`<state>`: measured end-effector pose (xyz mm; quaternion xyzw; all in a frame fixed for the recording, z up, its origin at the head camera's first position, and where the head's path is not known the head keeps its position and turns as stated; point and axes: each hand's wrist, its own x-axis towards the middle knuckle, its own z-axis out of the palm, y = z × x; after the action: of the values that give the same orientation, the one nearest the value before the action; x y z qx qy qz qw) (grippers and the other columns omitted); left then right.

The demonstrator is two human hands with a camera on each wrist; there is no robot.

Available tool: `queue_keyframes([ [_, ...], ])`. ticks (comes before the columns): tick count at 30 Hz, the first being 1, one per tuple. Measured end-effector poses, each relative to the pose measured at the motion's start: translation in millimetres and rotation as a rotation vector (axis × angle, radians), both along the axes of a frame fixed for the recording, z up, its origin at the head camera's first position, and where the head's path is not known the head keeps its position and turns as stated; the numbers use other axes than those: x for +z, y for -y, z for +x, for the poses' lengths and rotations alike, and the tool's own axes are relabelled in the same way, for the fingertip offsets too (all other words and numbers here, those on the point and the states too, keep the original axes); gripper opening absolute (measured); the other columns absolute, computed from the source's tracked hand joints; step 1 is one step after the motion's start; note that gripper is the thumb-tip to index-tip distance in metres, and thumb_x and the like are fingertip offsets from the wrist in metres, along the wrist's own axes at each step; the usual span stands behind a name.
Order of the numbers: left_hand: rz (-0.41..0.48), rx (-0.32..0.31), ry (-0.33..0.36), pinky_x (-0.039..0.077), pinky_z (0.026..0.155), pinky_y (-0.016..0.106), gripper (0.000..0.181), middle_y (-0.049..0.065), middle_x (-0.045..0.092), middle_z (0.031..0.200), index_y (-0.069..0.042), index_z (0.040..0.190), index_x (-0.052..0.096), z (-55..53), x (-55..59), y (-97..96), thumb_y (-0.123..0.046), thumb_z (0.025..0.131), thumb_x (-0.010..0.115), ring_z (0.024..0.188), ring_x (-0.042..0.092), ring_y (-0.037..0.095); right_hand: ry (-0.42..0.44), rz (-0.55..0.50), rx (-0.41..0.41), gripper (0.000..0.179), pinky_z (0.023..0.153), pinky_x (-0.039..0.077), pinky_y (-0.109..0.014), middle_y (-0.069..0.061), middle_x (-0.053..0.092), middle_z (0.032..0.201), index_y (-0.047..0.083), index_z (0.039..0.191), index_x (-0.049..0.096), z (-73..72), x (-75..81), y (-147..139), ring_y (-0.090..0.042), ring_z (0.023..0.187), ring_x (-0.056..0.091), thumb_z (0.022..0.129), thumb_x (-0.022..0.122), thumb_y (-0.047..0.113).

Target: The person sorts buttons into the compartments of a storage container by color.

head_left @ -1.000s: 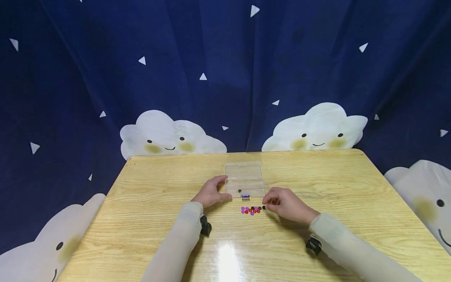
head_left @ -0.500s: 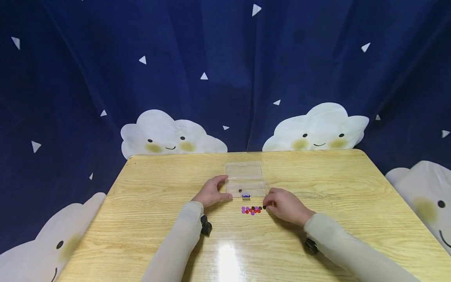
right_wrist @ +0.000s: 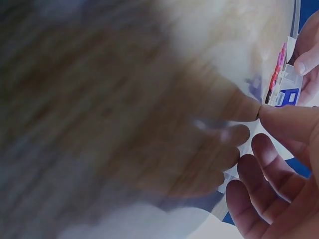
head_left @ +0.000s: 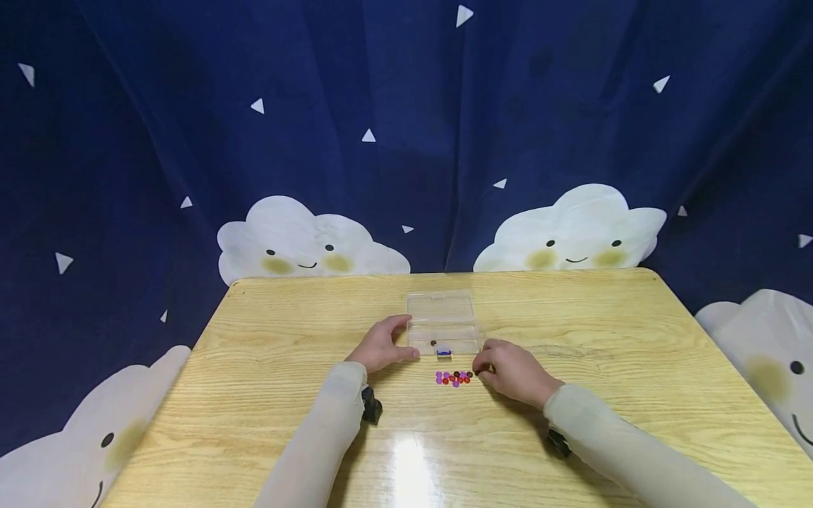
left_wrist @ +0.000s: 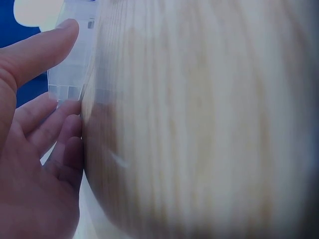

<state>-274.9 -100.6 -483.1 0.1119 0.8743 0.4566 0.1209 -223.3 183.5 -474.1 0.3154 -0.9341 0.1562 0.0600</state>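
A small clear plastic box (head_left: 454, 346) stands on the table with its lid (head_left: 440, 307) open toward the back. One dark bead (head_left: 433, 343) lies inside it, and a blue mark (head_left: 443, 353) shows at its front. My left hand (head_left: 380, 346) holds the box's left end, thumb at the front corner, index finger farther back. In front of the box lie several purple, red and black beads (head_left: 454, 379) in a close group. At the group's right end, the thumb and index finger of my right hand (head_left: 516, 370) pinch a black bead (head_left: 476, 373), mostly hidden by the fingertips.
The table (head_left: 267, 324) has a light wood-grain top with a bright reflection near the front. Behind it hangs a dark blue curtain (head_left: 406, 127) with white triangles and smiling clouds. A black wrist camera (head_left: 371, 406) sits on the left forearm.
My right hand has shifted slightly left and its fingertips have closed over the black bead at the right end. The left hand, the box and the other beads stay as they were.
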Motion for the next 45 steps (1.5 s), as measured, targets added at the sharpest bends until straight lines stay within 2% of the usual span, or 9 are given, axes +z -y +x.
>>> queue_keyframes([
  [12,0.005,-0.001,0.011,0.041,0.114,0.046,0.080,0.007,0.050,0.150,-0.015,0.151,0.043,-0.4,0.4,1.0,-0.021,0.081,0.083,0.136,0.049,0.030,0.040,-0.018,-0.013,0.010,0.067,0.051,-0.025,0.007,0.064,0.084,0.016,0.088,0.078,-0.7,3.1,0.4,-0.005,0.074,0.057,0.083,0.073,0.009],
  [23,0.004,-0.010,0.005,0.041,0.114,0.047,0.081,0.007,0.050,0.150,-0.016,0.151,0.043,0.1,2.6,0.2,-0.024,0.081,0.083,0.137,0.048,0.030,0.017,0.013,0.006,0.009,0.071,0.054,-0.029,0.006,0.066,0.086,0.017,0.088,0.078,-1.6,7.0,1.4,-0.009,0.078,0.062,0.083,0.075,0.010],
  [29,0.007,-0.011,0.009,0.040,0.115,0.047,0.080,0.007,0.050,0.150,-0.016,0.151,0.042,1.1,2.5,0.3,-0.023,0.082,0.082,0.138,0.047,0.030,0.027,0.012,-0.017,0.011,0.072,0.055,-0.030,0.005,0.067,0.086,0.017,0.086,0.078,-1.2,8.1,3.3,-0.011,0.079,0.062,0.080,0.076,0.007],
  [34,0.000,-0.007,0.001,0.040,0.114,0.047,0.081,0.008,0.051,0.149,-0.015,0.151,0.043,0.9,1.6,-0.1,-0.023,0.081,0.083,0.136,0.048,0.031,0.040,-0.011,-0.042,0.011,0.069,0.051,-0.027,0.007,0.064,0.083,0.017,0.079,0.073,-1.6,6.6,4.3,-0.007,0.075,0.057,0.080,0.076,0.007],
  [41,0.001,-0.006,0.003,0.040,0.115,0.047,0.081,0.009,0.050,0.150,-0.014,0.151,0.042,2.1,2.3,1.1,-0.022,0.081,0.083,0.138,0.047,0.032,0.003,-0.018,-0.002,0.011,0.070,0.054,-0.028,0.007,0.065,0.082,0.016,0.081,0.077,-1.5,4.6,4.7,-0.008,0.076,0.061,0.078,0.077,0.006],
  [45,-0.007,-0.004,-0.001,0.041,0.114,0.047,0.081,0.008,0.051,0.149,-0.015,0.151,0.043,1.9,0.5,1.2,-0.023,0.081,0.083,0.136,0.049,0.031,0.055,-0.015,-0.004,0.009,0.071,0.054,-0.028,0.007,0.066,0.084,0.016,0.082,0.077,-2.3,6.0,3.6,-0.008,0.077,0.061,0.080,0.076,0.007],
])
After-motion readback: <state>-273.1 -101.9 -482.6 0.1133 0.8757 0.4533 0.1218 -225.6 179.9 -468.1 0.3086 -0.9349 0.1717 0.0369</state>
